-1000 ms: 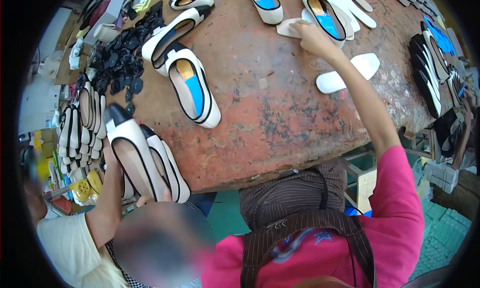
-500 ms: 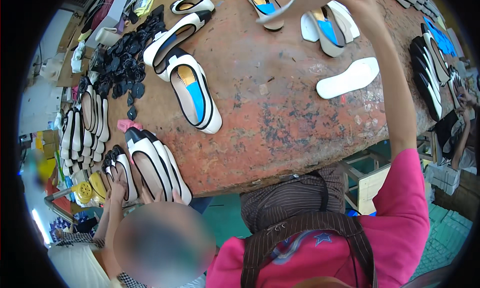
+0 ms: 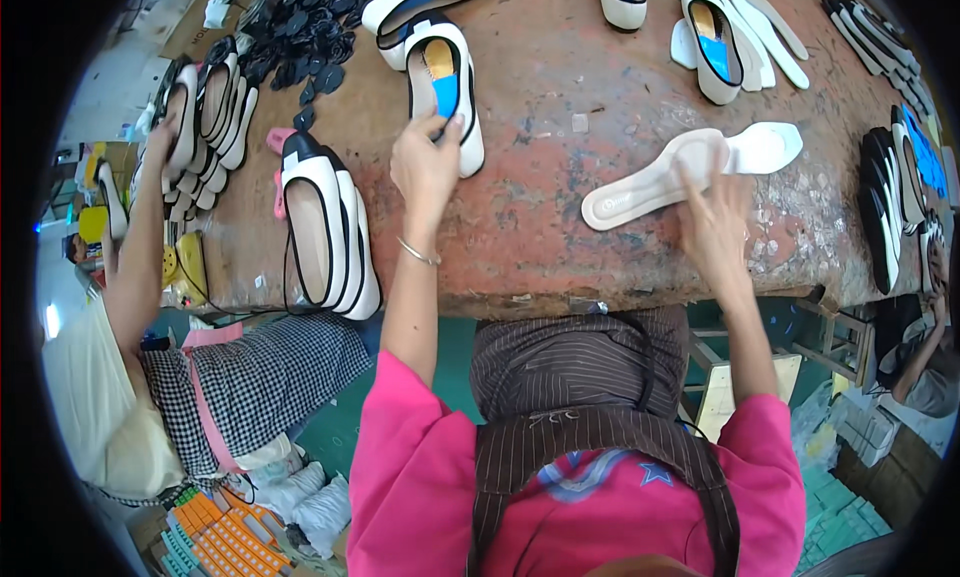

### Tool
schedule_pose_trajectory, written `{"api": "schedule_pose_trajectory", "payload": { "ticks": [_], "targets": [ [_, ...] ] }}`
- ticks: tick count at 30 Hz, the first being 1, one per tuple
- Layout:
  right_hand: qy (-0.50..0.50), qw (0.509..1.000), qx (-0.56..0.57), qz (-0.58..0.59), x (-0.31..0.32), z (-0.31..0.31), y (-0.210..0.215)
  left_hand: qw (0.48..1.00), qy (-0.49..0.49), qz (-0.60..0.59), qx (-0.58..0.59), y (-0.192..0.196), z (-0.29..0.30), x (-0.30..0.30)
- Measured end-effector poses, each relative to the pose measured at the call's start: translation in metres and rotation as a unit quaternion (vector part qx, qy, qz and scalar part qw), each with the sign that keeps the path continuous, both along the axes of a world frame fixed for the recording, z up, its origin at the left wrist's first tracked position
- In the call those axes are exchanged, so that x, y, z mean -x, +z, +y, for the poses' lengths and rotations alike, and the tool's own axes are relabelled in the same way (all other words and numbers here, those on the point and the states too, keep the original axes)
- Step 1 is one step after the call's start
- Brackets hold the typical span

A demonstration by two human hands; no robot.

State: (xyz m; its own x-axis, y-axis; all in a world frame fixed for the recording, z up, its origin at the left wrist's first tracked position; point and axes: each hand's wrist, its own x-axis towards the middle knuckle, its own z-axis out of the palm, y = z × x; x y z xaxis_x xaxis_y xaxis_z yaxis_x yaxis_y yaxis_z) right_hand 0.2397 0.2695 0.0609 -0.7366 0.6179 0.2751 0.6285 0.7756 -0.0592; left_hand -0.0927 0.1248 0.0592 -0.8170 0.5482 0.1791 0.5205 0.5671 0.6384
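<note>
My left hand point(image 3: 425, 167) is closed on the side of a white flat shoe point(image 3: 474, 127) with black piping, thumb outside and fingers over its rim. A blue patch and a tan patch show inside that shoe. My right hand point(image 3: 716, 222) is partly smeared, its fingers stretched out over a beige insole point(image 3: 625, 199). The insole lies on the table, its wide end overlapping a white sole-shaped piece point(image 3: 768, 149). Whether my right fingers press the insole I cannot tell.
The worn reddish table point(image 3: 540, 247) holds a shoe with insoles point(image 3: 718, 77) at the back right. Nested shoes point(image 3: 325, 227) and black pieces point(image 3: 300, 42) are at left. A co-worker's arm point(image 3: 140, 247) reaches toward stacked shoes; another person point(image 3: 915, 347) is far right.
My right hand has come down from the far side, and the insole now lies on the table. My left hand has come into view at the shoe. The whole view has shifted.
</note>
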Motion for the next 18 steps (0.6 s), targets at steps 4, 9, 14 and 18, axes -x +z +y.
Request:
{"api": "schedule_pose_trajectory", "payload": {
  "ticks": [4,9,14,18],
  "targets": [
    [0.235,0.951,0.192,-0.059,0.021,0.03,-0.006,0.979,-0.03,0.093,-0.176,0.028,-0.004,0.018],
    [0.301,0.934,0.189,-0.024,0.027,0.046,0.014,0.955,-0.162,0.194,-0.152,0.091,-0.044,-0.022],
    [0.035,0.862,0.356,0.36,-0.019,0.06,0.054,0.954,-0.24,0.159,-0.083,0.065,-0.105,-0.069],
    [0.123,0.913,0.245,0.303,-0.016,0.044,0.05,0.943,-0.307,0.105,0.071,0.012,-0.15,-0.069]
  ]
}}
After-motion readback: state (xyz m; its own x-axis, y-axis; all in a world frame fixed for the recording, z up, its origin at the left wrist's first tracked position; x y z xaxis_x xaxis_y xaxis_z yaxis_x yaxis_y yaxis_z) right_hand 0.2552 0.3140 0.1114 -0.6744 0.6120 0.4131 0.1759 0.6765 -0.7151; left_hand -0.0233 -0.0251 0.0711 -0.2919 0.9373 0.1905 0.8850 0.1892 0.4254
